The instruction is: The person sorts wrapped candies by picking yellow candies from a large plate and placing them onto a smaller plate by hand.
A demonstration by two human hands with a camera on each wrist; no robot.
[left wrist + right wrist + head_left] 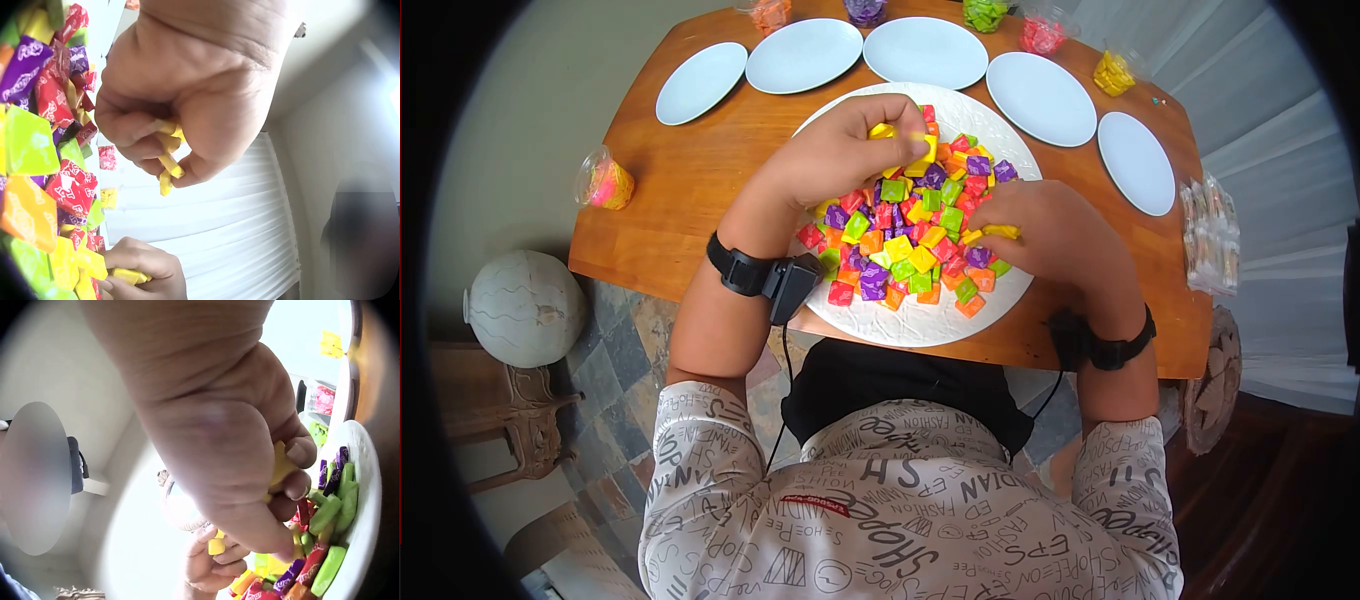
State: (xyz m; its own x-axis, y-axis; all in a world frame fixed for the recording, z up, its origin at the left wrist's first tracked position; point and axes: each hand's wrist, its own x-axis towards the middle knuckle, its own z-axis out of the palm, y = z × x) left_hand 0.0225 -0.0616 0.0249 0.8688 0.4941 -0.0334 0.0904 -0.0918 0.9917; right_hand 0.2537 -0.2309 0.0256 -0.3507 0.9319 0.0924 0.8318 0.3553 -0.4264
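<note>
A large white plate (920,325) at the table's near edge holds a heap of wrapped candies (910,245) in red, purple, green, orange and yellow. My left hand (855,150) hovers over the heap's far side, fingers curled round several yellow candies (169,153). My right hand (1040,235) rests on the heap's right side and pinches a yellow candy (1000,232), which shows between thumb and fingers in the right wrist view (281,465).
Several empty pale blue plates (805,55) arc across the wooden table (690,180) behind the big plate. Small bags of sorted candies sit along the far edge, one pink-yellow bag (605,182) at the left. Clear packets (1210,235) lie at the right edge.
</note>
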